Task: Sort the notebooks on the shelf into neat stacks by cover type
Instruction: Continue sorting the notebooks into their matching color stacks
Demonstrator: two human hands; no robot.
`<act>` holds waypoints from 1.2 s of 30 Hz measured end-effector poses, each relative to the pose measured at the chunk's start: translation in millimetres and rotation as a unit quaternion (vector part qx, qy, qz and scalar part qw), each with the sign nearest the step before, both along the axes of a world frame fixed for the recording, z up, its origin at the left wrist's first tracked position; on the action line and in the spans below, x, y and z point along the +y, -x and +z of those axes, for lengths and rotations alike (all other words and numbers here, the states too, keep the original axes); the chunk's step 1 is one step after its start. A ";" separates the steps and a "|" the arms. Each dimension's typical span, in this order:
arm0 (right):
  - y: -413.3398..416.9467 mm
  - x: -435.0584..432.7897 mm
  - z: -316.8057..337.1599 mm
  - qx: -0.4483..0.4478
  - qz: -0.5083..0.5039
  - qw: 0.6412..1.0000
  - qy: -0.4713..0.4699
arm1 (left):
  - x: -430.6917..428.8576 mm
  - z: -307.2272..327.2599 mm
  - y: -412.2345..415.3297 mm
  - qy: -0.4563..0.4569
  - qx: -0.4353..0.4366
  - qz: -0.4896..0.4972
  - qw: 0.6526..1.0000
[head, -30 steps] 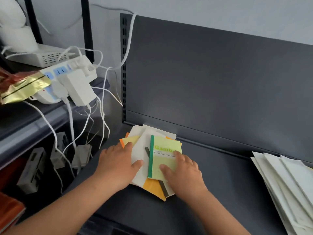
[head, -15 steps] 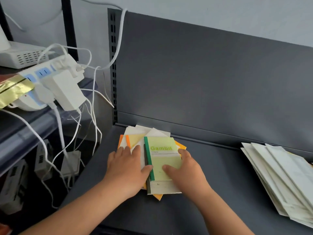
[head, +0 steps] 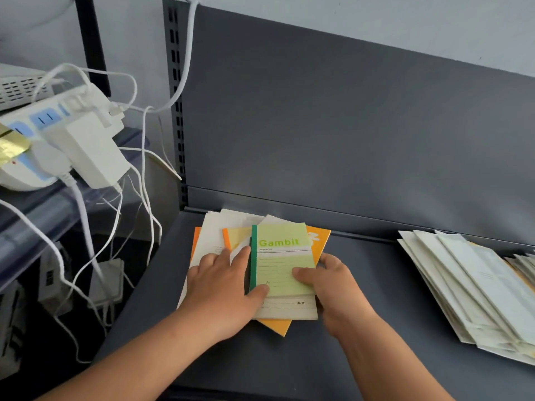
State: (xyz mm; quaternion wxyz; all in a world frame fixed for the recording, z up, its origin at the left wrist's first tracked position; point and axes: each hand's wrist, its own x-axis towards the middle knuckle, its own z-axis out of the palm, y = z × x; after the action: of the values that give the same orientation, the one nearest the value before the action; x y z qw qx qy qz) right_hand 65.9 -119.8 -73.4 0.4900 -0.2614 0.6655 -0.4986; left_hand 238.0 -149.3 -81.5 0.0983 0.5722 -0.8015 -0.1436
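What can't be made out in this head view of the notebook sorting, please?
- Covers in the pile: mostly hidden under the green notebook and the left hand.
- How many notebooks the right hand has in its grip: its own palm hides the pile's edge.
- Pale stack: cut off by the right edge.
- Small print on the green notebook: too small to read.
- Power strip: cut off by the left edge.
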 end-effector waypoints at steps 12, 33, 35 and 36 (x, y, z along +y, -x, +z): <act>-4.1 8.2 0.6 -0.021 0.004 0.991 0.130 | 2.3 10.8 -0.3 -0.008 0.069 0.005 0.998; -0.7 27.7 9.0 -0.100 0.041 0.985 0.131 | 10.2 17.8 -1.7 -0.044 0.169 -0.040 0.984; 3.4 31.0 11.1 -0.101 0.038 0.984 0.142 | 10.0 22.3 -1.0 -0.049 0.190 -0.021 0.980; 5.8 33.0 12.2 -0.102 0.037 0.983 0.148 | 8.5 24.1 -0.6 -0.052 0.209 -0.015 0.977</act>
State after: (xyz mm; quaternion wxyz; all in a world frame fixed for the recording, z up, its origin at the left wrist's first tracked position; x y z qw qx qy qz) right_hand 60.0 -86.8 -61.1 0.5295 -0.3031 0.5207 -0.5972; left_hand 238.6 -140.7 -57.4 0.2314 0.5220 -0.7632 -0.3026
